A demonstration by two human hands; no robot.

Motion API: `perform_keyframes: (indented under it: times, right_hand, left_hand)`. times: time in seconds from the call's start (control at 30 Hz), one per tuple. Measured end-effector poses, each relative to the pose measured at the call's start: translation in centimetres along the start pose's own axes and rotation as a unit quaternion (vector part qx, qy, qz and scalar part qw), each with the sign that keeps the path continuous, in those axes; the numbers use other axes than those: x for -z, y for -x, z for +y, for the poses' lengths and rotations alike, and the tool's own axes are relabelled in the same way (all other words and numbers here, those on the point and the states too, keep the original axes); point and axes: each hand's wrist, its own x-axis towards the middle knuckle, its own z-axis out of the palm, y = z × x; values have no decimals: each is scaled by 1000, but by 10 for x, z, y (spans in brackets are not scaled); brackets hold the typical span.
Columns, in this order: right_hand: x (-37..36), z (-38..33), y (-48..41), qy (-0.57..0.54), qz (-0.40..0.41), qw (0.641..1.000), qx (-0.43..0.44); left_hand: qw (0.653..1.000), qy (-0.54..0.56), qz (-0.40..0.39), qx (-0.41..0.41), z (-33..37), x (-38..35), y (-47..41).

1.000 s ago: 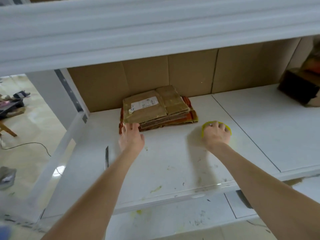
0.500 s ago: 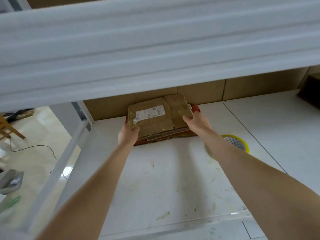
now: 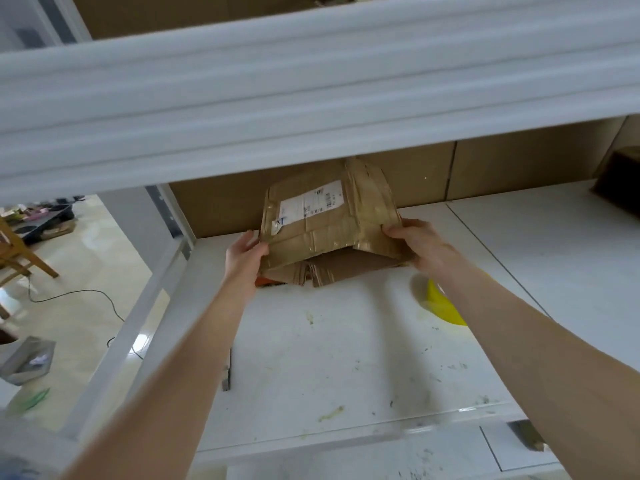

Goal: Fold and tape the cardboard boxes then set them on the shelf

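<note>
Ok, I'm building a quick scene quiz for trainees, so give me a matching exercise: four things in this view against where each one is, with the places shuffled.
1. flattened cardboard box
2. yellow tape roll
3. black cable
4. dark box

A. far right end of the shelf
B. on the floor
C. gripped by the left hand and right hand
D. lying on the shelf, partly hidden

Pairs: 1-C, 2-D, 3-B, 4-A.

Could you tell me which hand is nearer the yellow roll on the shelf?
Right. The right hand grips the cardboard just past the yellow roll; the left hand grips its opposite edge.
</note>
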Motion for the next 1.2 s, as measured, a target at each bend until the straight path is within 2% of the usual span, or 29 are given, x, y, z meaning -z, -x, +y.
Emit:
perform_keyframes:
  times: [0.1,0.2,0.3,0.37,0.47,0.57,0.73,0.87,0.97,1.13,1.2]
  right_hand:
    - [8,9,22,-25,-47,998,22]
    - [20,24,46,43,-81,993,73]
    - [33,41,66,116,-123,980,105]
    - [38,45,79,106,-142,977,123]
    - [37,46,94,57,-110,979,162]
    - [31,43,103,62,-89,974,197]
    - [24,36,113,91,-82,967,223]
    - [30,42,122,88,-80,960,254]
    - [36,45,129,118,-102,947,282]
    - [34,32,133,243,-104,913,310]
    - [31,27,130,281,-107,898,322]
  left_hand:
    - [1000,-15,-8,10,2,7,19]
    - [998,-42,-35,12,-2,23,40]
    - [995,-32,-71,-61,-16,36,59]
    - [992,-38,-76,-95,-29,40,70]
    - [986,-58,-110,-113,-48,41,82]
    - [983,-67,-133,-111,-49,38,96]
    - [972,-20,-92,-217,-26,31,119]
    - [960,-71,-45,-268,-29,27,139]
    - [956,-94,-24,-276,-36,29,148]
    - [958,-65,-84,-266,-28,30,153]
    - [948,-89,-93,-291,-20,30,151]
